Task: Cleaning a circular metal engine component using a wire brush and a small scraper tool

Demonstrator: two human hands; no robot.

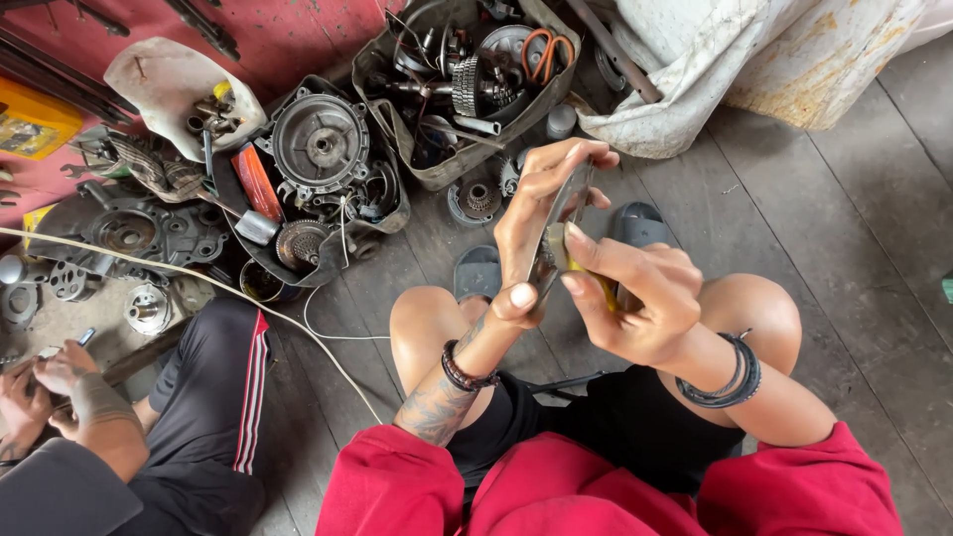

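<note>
From above the knees, the person's left hand (541, 233) is wrapped around a thin, flat grey metal part (562, 223), holding it upright between thumb and fingers over the lap. The right hand (635, 298) pinches a small yellow piece (581, 268) against that part's lower edge; what the piece is cannot be told. Both wrists wear dark bands. Beyond the knees, a pair of grey sandals (635, 226) sits on the plank floor (844, 228). Trays of greasy engine parts (318, 149) lie further off. At the lower left, another person's hands (40, 382) work apart.
</note>
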